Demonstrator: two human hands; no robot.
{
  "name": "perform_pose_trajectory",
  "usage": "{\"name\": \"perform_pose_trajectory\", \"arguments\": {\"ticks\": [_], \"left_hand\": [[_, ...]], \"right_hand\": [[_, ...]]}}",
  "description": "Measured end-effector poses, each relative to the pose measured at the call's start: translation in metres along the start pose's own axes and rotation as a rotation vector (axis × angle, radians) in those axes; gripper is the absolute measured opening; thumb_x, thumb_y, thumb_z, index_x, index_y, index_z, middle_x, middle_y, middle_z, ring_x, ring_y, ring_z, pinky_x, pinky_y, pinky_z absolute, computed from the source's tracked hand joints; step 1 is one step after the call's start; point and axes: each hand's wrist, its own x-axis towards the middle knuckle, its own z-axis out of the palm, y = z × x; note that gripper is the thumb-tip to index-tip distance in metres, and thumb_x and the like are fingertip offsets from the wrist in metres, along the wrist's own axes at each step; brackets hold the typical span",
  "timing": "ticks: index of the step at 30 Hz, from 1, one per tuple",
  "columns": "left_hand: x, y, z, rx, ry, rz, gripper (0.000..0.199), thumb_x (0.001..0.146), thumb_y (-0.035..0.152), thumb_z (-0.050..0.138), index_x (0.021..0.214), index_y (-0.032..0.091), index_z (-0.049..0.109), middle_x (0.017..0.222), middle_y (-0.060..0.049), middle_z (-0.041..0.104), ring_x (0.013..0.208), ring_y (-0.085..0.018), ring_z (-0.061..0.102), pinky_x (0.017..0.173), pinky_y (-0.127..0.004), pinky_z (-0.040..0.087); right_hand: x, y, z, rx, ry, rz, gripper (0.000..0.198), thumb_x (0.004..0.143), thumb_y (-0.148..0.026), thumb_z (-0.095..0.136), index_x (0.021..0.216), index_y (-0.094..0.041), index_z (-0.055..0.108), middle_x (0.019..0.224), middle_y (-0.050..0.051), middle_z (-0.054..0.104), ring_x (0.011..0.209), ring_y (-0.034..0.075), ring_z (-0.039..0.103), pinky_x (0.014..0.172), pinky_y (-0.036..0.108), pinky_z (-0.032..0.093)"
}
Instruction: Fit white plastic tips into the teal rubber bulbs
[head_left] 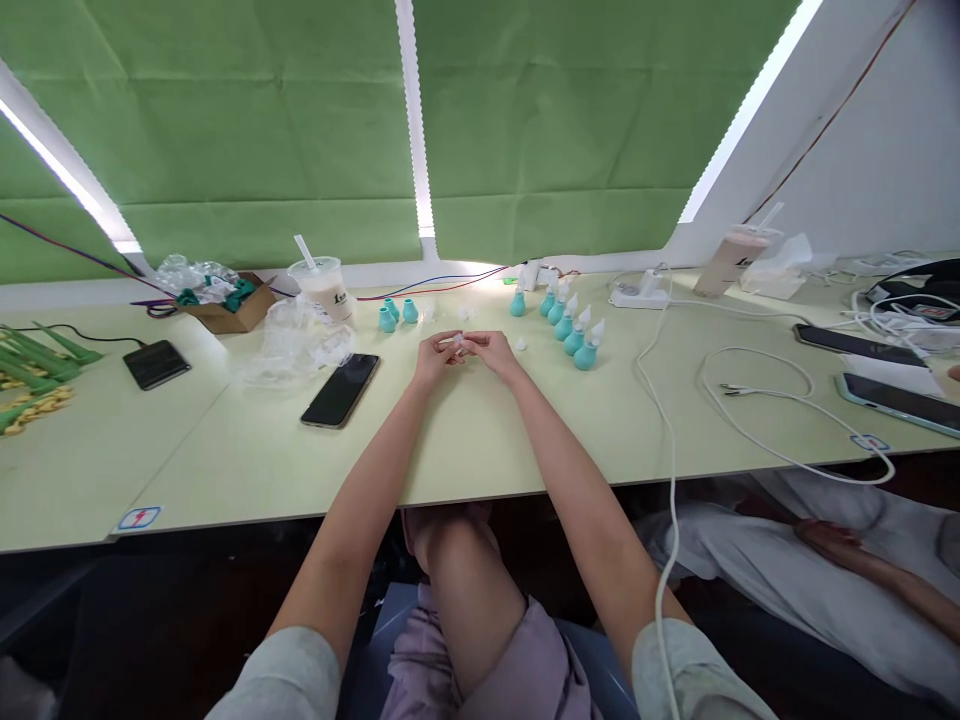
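My left hand [436, 358] and my right hand [489, 350] meet over the middle of the table, fingertips pinched together. Between them is a small whitish piece [458, 341], mostly covered by the fingers; its exact kind does not show. Just right of my right hand lies a small white tip [520, 344]. Farther right, several teal squeeze bulbs [586, 356] stand in a slanting row, most topped by pointed white nozzles [598, 331]. Left of my hands, 3 teal bulbs [409, 311] stand without nozzles. Small clear pieces [463, 313] lie behind my fingers.
A black phone [340, 390], crumpled plastic bag [292, 345], drink cup [322, 283] and cardboard box [232, 308] are on the left. White cables [671, 430] run over the table's right side from a power strip [640, 292]. A person's hand [829, 540] rests below the table at right.
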Motion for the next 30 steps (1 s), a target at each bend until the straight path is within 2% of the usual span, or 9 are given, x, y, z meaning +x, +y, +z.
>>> {"name": "perform_pose_trajectory", "arguments": {"ticks": [5,9,14,17,20,23,25,27,30], "left_hand": [[0.000,0.001,-0.005,0.014,0.033,0.008,0.062,0.054,0.048,0.080,0.102,0.011,0.066,0.069,-0.004,0.071,0.053,-0.011,0.059,0.062,-0.029,0.047],[0.001,-0.001,-0.006,0.038,0.031,0.000,0.063,0.055,0.048,0.079,0.105,0.012,0.065,0.071,-0.005,0.071,0.053,-0.012,0.059,0.062,-0.029,0.047],[0.000,-0.001,-0.002,0.032,0.031,0.013,0.073,0.060,0.046,0.078,0.122,0.014,0.056,0.077,-0.005,0.072,0.055,-0.012,0.060,0.063,-0.029,0.047],[0.001,0.000,-0.003,0.063,0.069,0.013,0.066,0.060,0.046,0.078,0.115,0.016,0.060,0.077,-0.006,0.072,0.058,-0.012,0.060,0.063,-0.028,0.046],[0.003,0.001,-0.007,0.114,0.077,-0.022,0.052,0.056,0.047,0.079,0.096,0.015,0.068,0.078,-0.007,0.071,0.059,-0.012,0.057,0.062,-0.028,0.044],[0.004,0.003,-0.012,0.159,0.071,-0.042,0.048,0.058,0.048,0.078,0.093,0.017,0.071,0.080,-0.006,0.070,0.062,-0.011,0.054,0.062,-0.028,0.043],[0.003,0.003,-0.014,0.174,0.067,-0.026,0.046,0.061,0.048,0.076,0.095,0.019,0.071,0.086,-0.006,0.070,0.069,-0.013,0.055,0.064,-0.028,0.044],[0.003,0.002,-0.016,0.179,0.065,-0.004,0.043,0.061,0.047,0.077,0.094,0.020,0.072,0.089,-0.006,0.069,0.074,-0.014,0.056,0.067,-0.029,0.045],[0.003,-0.001,-0.017,0.210,0.059,0.011,0.037,0.060,0.044,0.078,0.086,0.018,0.073,0.082,-0.005,0.067,0.073,-0.015,0.055,0.074,-0.033,0.045]], "right_hand": [[-0.006,-0.001,-0.001,0.134,-0.114,0.083,0.043,0.066,-0.052,0.071,0.093,-0.019,0.072,0.096,0.005,0.072,0.088,0.016,0.066,0.091,0.033,0.049],[-0.008,-0.002,0.003,0.137,-0.066,0.118,0.039,0.067,-0.048,0.072,0.093,-0.019,0.071,0.096,0.005,0.071,0.088,0.015,0.066,0.091,0.031,0.048],[-0.006,-0.003,0.003,0.063,-0.005,0.069,0.036,0.064,-0.042,0.075,0.091,-0.018,0.071,0.092,0.005,0.072,0.083,0.015,0.065,0.089,0.032,0.049],[-0.003,-0.006,-0.001,0.005,-0.032,0.057,0.034,0.071,-0.046,0.069,0.090,-0.018,0.071,0.091,0.005,0.071,0.082,0.017,0.066,0.085,0.033,0.050],[-0.003,-0.012,-0.011,-0.282,0.084,-0.052,0.028,0.080,-0.043,0.061,0.092,-0.019,0.070,0.094,0.007,0.070,0.084,0.019,0.065,0.085,0.035,0.048],[-0.007,-0.018,-0.028,-0.758,0.423,-0.167,0.022,0.084,-0.032,0.058,0.100,-0.020,0.068,0.104,0.010,0.067,0.102,0.024,0.058,0.095,0.042,0.037],[-0.010,-0.018,-0.041,-0.982,0.587,-0.109,0.024,0.082,-0.028,0.062,0.104,-0.020,0.067,0.112,0.013,0.064,0.111,0.029,0.050,0.096,0.046,0.031],[-0.012,-0.014,-0.051,-1.078,0.604,0.033,0.023,0.078,-0.025,0.065,0.100,-0.020,0.068,0.112,0.015,0.063,0.110,0.031,0.050,0.093,0.048,0.032],[-0.011,-0.004,-0.061,-1.037,0.509,0.188,0.014,0.077,-0.018,0.063,0.089,-0.020,0.069,0.101,0.013,0.066,0.098,0.027,0.058,0.087,0.044,0.039]]}}
